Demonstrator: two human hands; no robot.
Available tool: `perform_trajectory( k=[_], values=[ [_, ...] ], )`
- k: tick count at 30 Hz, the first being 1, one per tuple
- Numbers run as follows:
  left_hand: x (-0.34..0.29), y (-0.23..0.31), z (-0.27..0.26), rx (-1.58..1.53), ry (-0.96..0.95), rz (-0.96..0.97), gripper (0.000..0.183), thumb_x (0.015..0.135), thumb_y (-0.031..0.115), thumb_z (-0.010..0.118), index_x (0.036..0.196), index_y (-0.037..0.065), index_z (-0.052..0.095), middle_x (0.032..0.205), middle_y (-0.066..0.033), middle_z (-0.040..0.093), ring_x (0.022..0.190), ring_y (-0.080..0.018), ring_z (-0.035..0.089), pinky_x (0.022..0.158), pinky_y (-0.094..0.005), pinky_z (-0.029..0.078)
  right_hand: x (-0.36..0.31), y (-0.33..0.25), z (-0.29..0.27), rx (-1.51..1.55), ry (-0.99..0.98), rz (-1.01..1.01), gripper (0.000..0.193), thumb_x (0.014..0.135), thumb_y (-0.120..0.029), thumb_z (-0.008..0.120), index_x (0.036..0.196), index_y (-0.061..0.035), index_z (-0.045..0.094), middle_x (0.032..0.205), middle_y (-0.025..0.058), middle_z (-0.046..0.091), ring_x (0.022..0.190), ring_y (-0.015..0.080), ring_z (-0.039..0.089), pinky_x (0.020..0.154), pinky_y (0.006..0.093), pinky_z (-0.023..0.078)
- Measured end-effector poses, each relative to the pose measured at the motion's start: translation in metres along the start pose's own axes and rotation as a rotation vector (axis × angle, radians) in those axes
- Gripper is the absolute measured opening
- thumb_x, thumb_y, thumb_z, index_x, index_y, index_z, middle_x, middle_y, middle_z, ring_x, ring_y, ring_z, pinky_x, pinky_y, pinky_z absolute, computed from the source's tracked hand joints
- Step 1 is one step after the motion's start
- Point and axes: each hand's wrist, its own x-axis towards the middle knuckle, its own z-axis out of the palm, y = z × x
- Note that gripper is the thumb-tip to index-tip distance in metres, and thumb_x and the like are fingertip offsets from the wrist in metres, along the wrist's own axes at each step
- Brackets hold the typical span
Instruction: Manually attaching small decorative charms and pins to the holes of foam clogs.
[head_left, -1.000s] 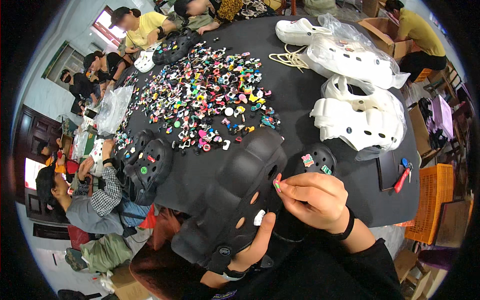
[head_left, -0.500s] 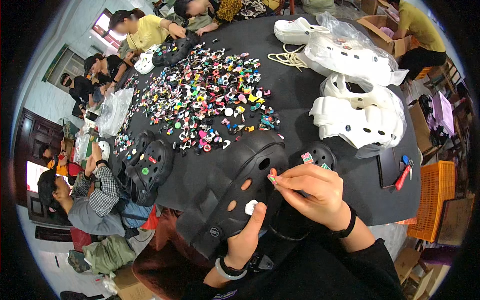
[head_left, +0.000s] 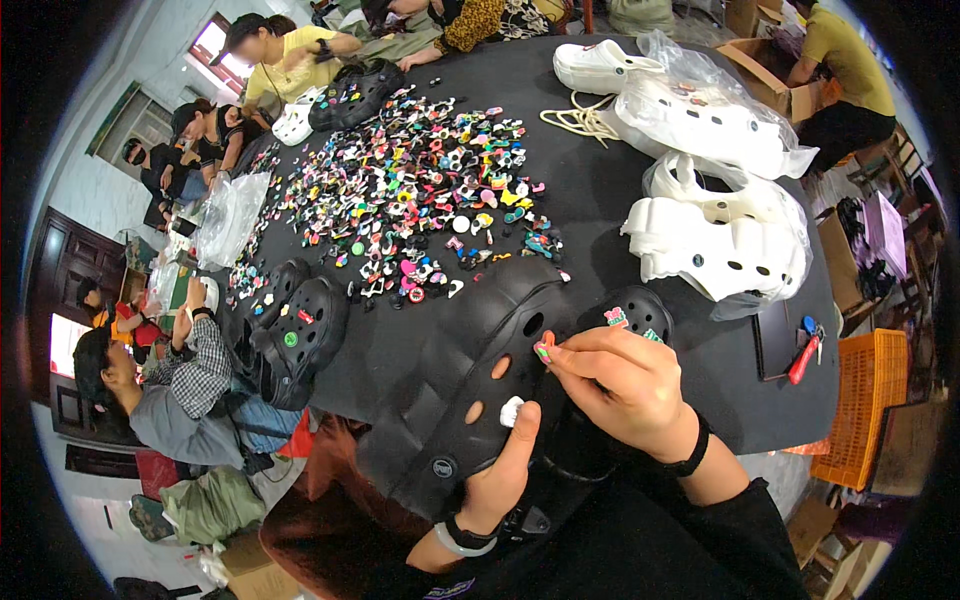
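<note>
My left hand grips a black clog that is tilted up in front of me. Its thumb rests by a white charm set in the upper, and skin shows through two of the clog's holes, so some fingers are inside. Pinched between thumb and fingertips of my right hand is a small green and red shoe charm, close to the open holes along the clog's edge. Behind that hand lies another black clog with colourful charms, partly hidden.
A big pile of mixed charms spreads over the black-covered table. Decorated black clogs stand at left, bagged white clogs at right. Keys with a red holder lie near the right edge, beside an orange crate. Several people sit around.
The black clog and my left hand have shifted slightly right, nearer the pinched charm. My right hand has barely moved. Across the table, a person in yellow has drawn an arm back from a clog.
</note>
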Motion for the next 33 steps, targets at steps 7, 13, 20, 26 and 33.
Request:
perform_trajectory(
  k=[7,13,20,26,33],
  values=[
    [-0.0005,0.0016,0.0037,0.125,0.019,0.078,0.037,0.091,0.009,0.061,0.124,-0.005,0.052,0.117,-0.0128,0.059,0.104,-0.0200,0.057,0.091,-0.0293,0.044,0.0010,-0.0009,-0.0006,0.003,0.044,-0.022,0.018,0.068,0.002,0.076,0.082,-0.0009,0.064,0.078,0.0079,0.065,0.064,0.0203,0.065,0.053,0.0281,0.052],
    [-0.0003,0.0001,0.0069,-0.025,-0.007,0.013,0.038,0.092,0.011,0.060,0.125,-0.005,0.051,0.117,-0.0120,0.058,0.104,-0.0182,0.055,0.091,-0.0287,0.043,-0.0027,-0.0026,-0.0028,-0.105,0.040,-0.055,0.019,0.067,0.001,0.077,0.081,-0.0009,0.063,0.078,0.0074,0.065,0.062,0.0199,0.065,0.050,0.0278,0.051],
    [-0.0001,-0.0025,0.0010,0.212,-0.062,0.056,0.041,0.092,0.007,0.059,0.129,-0.003,0.046,0.115,-0.0074,0.056,0.099,-0.0131,0.054,0.089,-0.0259,0.042,-0.0025,0.0036,-0.0034,0.033,0.002,0.077,0.017,0.069,0.001,0.076,0.082,-0.0020,0.064,0.079,0.0096,0.065,0.065,0.0213,0.065,0.053,0.0283,0.052],
    [0.0027,-0.0051,0.0035,0.257,-0.053,0.114,0.042,0.092,0.008,0.059,0.130,-0.003,0.046,0.114,-0.0079,0.057,0.098,-0.0131,0.054,0.088,-0.0256,0.042,-0.0021,0.0062,-0.0015,0.063,-0.018,0.131,0.015,0.070,0.001,0.076,0.081,-0.0025,0.065,0.079,0.0098,0.066,0.066,0.0214,0.066,0.055,0.0282,0.053],
    [0.0031,0.0018,0.0025,0.404,-0.136,0.088,0.043,0.092,0.006,0.056,0.132,-0.005,0.044,0.124,-0.0130,0.053,0.109,-0.0175,0.052,0.094,-0.0280,0.040,-0.0002,0.0046,-0.0020,0.022,0.001,0.097,0.016,0.069,0.001,0.076,0.076,-0.0024,0.063,0.079,0.0099,0.066,0.066,0.0210,0.066,0.056,0.0279,0.053]
  ],
)
